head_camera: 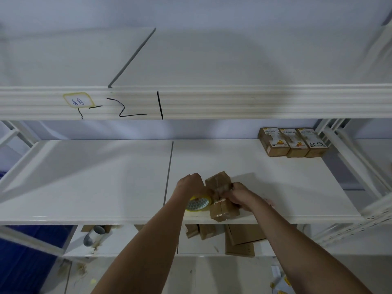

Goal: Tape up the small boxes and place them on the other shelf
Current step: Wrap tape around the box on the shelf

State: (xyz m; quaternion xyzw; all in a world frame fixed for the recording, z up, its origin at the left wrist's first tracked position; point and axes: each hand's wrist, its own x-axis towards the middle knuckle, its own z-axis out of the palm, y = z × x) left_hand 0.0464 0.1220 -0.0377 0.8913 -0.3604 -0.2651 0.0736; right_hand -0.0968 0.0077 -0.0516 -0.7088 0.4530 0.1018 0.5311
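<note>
Pale bluish wall [191, 13] across the top of the frame, white metal shelving rack [233, 102] with a ribbed front beam bearing black marker strokes and a yellow-edged label [78, 100] at left, grey floor [201, 276] at bottom, blue sheet [25, 262] lower left

A small brown cardboard box [220, 195] lies near the front edge of the white middle shelf [106, 177], with clear tape across its top. A roll of clear tape [198, 203] with a yellowish core sits just left of it. Three more small labelled boxes [293, 142] stand side by side at the shelf's far right corner.
</note>
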